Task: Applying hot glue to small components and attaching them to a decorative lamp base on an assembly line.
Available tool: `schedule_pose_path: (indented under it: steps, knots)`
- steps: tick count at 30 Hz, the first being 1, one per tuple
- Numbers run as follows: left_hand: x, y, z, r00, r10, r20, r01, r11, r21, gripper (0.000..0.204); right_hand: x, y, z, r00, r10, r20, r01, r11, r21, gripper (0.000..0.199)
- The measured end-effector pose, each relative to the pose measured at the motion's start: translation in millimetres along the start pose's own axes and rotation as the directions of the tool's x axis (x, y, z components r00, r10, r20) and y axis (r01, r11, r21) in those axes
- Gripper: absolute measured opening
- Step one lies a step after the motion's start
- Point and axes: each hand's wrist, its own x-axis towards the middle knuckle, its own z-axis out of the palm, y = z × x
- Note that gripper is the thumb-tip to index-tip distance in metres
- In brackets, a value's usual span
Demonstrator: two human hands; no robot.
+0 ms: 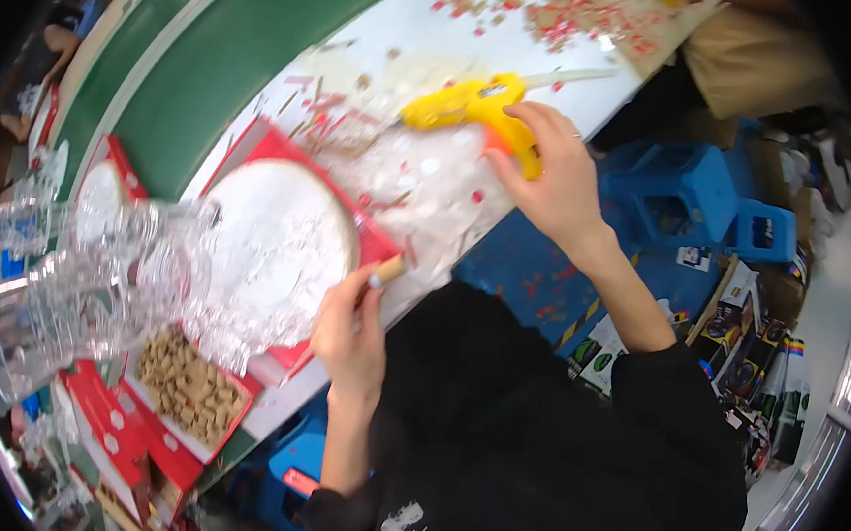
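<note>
My right hand (551, 171) is closed around the orange grip of a yellow glue gun (461, 103) that lies over the white worktop (556, 87), its nozzle pointing left. My left hand (350, 324) pinches a small cork (388, 270) at the near edge of a red box (378, 245). A round white disc (285, 226) fills that box. Blobs of clear dried glue (431, 182) cover the table between the two hands.
Clear plastic bottles (69, 290) are stacked at the left. A red box of corks (185, 387) sits below them, with more red boxes around. A green belt (213, 53) runs behind the table. Blue stools (677, 189) stand at the right.
</note>
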Motion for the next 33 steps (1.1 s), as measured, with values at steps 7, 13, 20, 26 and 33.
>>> schedule_pose_path:
  steps: [7,13,20,26,33]
  knots:
    - [-14,-25,-17,0.992,0.024,0.126,-0.018,0.999,-0.046,0.019,17,59,10,0.852,0.265,0.451,-0.339,0.936,0.092,0.045]
    - [-18,-2,-30,0.975,0.150,0.162,-0.127,0.982,-0.142,0.016,9,54,7,0.698,0.279,0.660,-0.663,0.601,0.447,0.038]
    - [-42,-49,-28,0.999,0.021,0.038,-0.021,1.000,-0.007,0.018,-40,-13,-20,0.735,-0.208,0.645,-0.643,0.090,0.761,0.054]
    - [-24,-17,-9,0.999,0.033,-0.014,-0.033,0.999,-0.013,0.024,-63,-15,-64,0.694,-0.035,0.719,-0.714,0.087,0.694,0.062]
    - [-27,-21,-20,0.998,0.059,0.000,-0.059,0.998,-0.005,0.022,-88,-19,-37,0.677,-0.098,0.730,-0.734,-0.004,0.680,0.051]
